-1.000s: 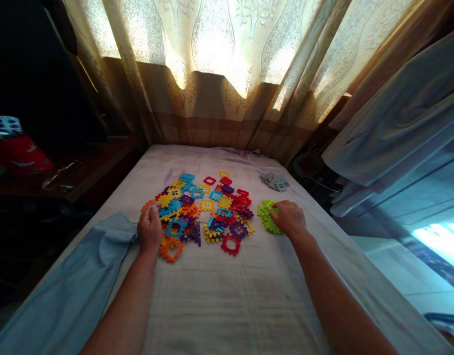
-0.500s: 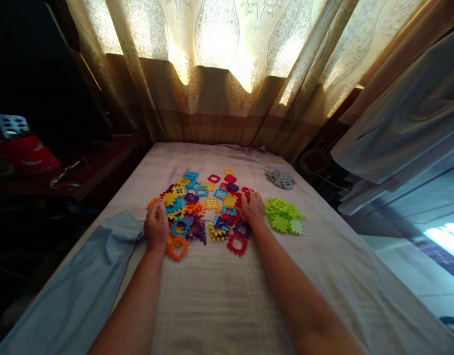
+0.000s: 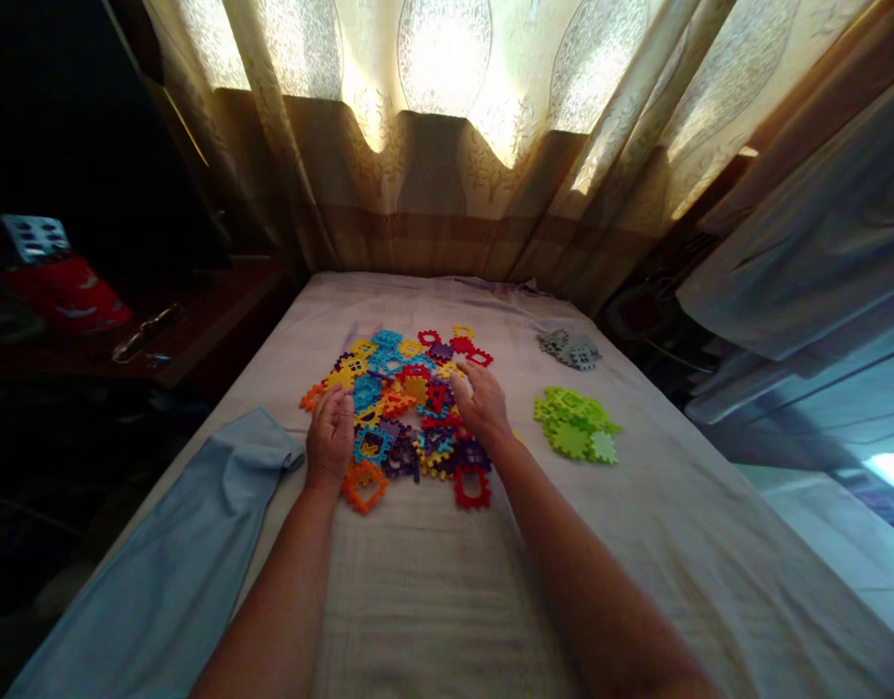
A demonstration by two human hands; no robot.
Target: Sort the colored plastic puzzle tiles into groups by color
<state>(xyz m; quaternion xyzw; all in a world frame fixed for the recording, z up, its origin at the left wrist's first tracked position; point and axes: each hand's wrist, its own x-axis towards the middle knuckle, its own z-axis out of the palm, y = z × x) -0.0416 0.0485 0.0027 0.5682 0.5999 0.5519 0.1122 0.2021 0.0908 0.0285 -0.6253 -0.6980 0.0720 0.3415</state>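
A mixed pile of toothed plastic building tiles (image 3: 397, 403) in blue, yellow, orange, purple and red lies on the sheet, some solid, some with window-like cut-outs. My left hand (image 3: 330, 439) rests on edge against the pile's left side, its fingers extended and holding nothing visible. At the right side, my right hand (image 3: 482, 406) is open, palm turned inward, fingers touching or just over the tiles. Nearest my left wrist are an orange frame tile (image 3: 364, 487) and a blue frame tile (image 3: 372, 447). A red frame tile (image 3: 473, 487) lies below my right hand.
Light green tiles (image 3: 574, 425) form a separate heap on the right, with grey tiles (image 3: 569, 349) behind them. A light blue cloth (image 3: 191, 544) lies along the bed's left edge. Curtains (image 3: 447, 194) hang at the back. A dark table (image 3: 199, 301) stands at left.
My right hand has moved inward, pushing the right-hand tiles leftward and closer together. My left hand's fingers have straightened from a more curled shape. The view has shifted slightly.
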